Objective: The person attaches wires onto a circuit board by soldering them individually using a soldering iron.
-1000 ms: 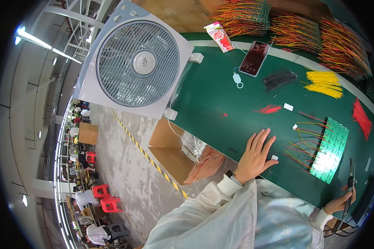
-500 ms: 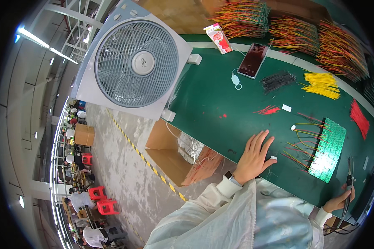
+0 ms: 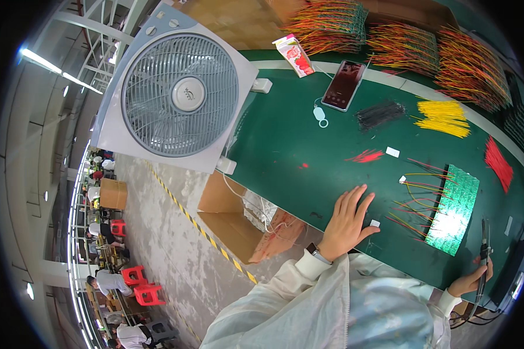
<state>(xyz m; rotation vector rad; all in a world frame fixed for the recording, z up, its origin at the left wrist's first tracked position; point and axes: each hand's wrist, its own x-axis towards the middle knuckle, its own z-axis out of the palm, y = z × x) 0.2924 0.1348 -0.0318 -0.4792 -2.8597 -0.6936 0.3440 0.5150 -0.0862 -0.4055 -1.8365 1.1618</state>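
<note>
Rests a slightly spread left hand (image 3: 344, 228) on the bench (image 3: 273, 139); grips a dark pen-like tool (image 3: 484, 251) in the right hand (image 3: 469, 282). Has the green circuit board (image 3: 455, 206) at three o'clock from the left, near twelve from the closer right, lengthwise roughly twelve to six.

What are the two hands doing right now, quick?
Left hand: open, palm down on the table, holding nothing that I can see.
Right hand: closed around a thin black tool.
</note>
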